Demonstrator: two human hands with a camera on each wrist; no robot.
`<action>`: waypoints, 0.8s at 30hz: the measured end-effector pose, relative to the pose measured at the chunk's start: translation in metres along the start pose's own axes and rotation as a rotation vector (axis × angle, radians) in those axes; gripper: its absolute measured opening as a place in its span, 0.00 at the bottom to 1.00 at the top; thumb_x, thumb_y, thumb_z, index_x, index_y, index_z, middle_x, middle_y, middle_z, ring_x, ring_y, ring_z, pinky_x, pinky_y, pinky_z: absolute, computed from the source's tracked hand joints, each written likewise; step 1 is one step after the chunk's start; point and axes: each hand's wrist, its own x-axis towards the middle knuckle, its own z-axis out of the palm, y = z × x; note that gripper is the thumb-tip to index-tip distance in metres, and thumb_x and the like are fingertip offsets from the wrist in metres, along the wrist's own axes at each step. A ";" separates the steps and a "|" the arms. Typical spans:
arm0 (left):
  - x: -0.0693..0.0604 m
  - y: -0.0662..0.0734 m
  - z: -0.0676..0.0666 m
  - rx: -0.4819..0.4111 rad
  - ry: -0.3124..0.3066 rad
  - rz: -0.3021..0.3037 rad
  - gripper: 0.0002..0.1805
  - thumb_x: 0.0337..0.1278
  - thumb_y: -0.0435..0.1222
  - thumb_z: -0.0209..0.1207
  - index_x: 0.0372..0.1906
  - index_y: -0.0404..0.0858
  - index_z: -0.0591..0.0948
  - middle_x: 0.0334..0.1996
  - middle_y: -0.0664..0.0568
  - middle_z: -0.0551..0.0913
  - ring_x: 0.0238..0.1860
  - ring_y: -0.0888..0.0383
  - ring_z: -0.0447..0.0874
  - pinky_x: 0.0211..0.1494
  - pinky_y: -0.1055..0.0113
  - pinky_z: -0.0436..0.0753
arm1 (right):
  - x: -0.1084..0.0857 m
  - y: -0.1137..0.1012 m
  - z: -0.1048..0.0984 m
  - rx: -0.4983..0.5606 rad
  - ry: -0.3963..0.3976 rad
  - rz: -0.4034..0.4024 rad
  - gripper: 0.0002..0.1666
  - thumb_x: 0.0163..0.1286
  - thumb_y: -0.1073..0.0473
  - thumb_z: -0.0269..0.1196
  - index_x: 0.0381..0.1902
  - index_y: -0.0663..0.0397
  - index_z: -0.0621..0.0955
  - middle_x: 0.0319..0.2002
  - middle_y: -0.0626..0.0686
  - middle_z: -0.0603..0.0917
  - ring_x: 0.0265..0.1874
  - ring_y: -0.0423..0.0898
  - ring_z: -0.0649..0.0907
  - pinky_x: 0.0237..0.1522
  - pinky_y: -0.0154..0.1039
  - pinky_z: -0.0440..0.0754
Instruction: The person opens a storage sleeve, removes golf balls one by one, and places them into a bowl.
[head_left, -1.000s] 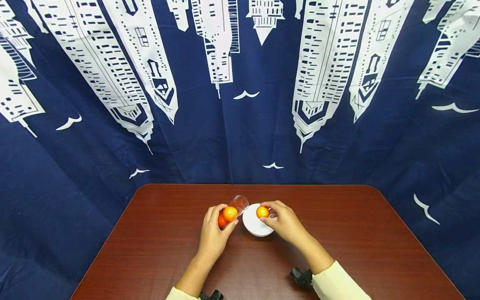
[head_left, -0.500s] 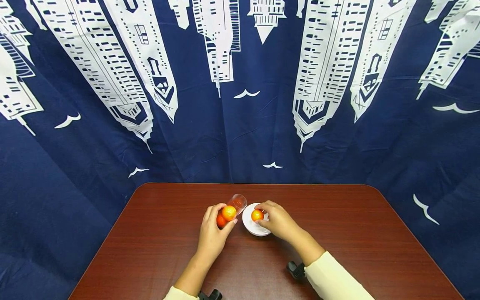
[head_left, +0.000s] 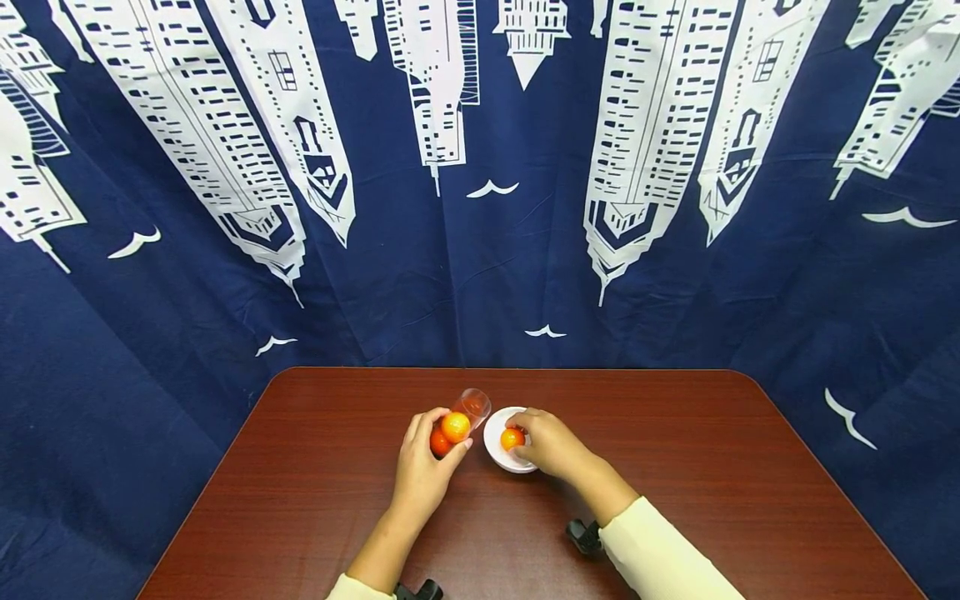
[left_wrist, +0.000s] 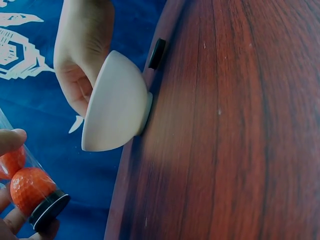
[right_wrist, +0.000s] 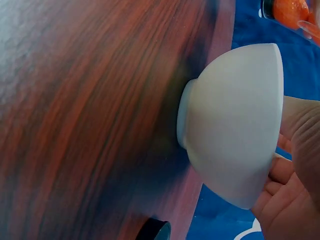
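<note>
Gripping, left hand (head_left: pixel 420 471): 1 clear tube (head_left: pixel 480 404), tilted, fingers curled round it; 2 orange balls (head_left: pixel 456 427) inside, 1 black cap (left_wrist: pixel 49 211) at its lower end. Right hand (head_left: pixel 553 444): 1 loose ball (head_left: pixel 512 439), orange, pinched between thumb and fingers within the rim of 1 white bowl (right_wrist: pixel 235 120); contact with its floor cannot be told. Bowl: upright on 1 brown table (head_left: pixel 300 467). Near it: 1 black disc (left_wrist: pixel 157 54).
</note>
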 end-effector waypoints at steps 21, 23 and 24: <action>0.001 0.000 0.000 -0.009 -0.014 -0.017 0.27 0.47 0.38 0.77 0.54 0.45 0.79 0.50 0.52 0.81 0.53 0.55 0.82 0.60 0.54 0.81 | 0.000 0.002 0.004 -0.016 0.013 -0.015 0.22 0.52 0.66 0.76 0.47 0.61 0.85 0.44 0.57 0.87 0.44 0.50 0.85 0.55 0.49 0.82; 0.001 0.000 0.000 -0.015 -0.017 -0.024 0.27 0.47 0.38 0.77 0.54 0.45 0.80 0.50 0.52 0.81 0.53 0.54 0.82 0.60 0.54 0.81 | -0.001 0.002 0.004 -0.007 0.028 -0.019 0.22 0.53 0.65 0.76 0.48 0.62 0.85 0.43 0.56 0.87 0.44 0.50 0.85 0.55 0.49 0.82; 0.001 0.000 0.000 -0.017 -0.019 -0.026 0.27 0.47 0.38 0.77 0.54 0.45 0.80 0.50 0.52 0.81 0.53 0.54 0.82 0.60 0.54 0.81 | -0.001 0.002 0.004 -0.001 0.037 -0.019 0.23 0.53 0.65 0.76 0.48 0.61 0.85 0.43 0.56 0.87 0.44 0.50 0.85 0.55 0.49 0.82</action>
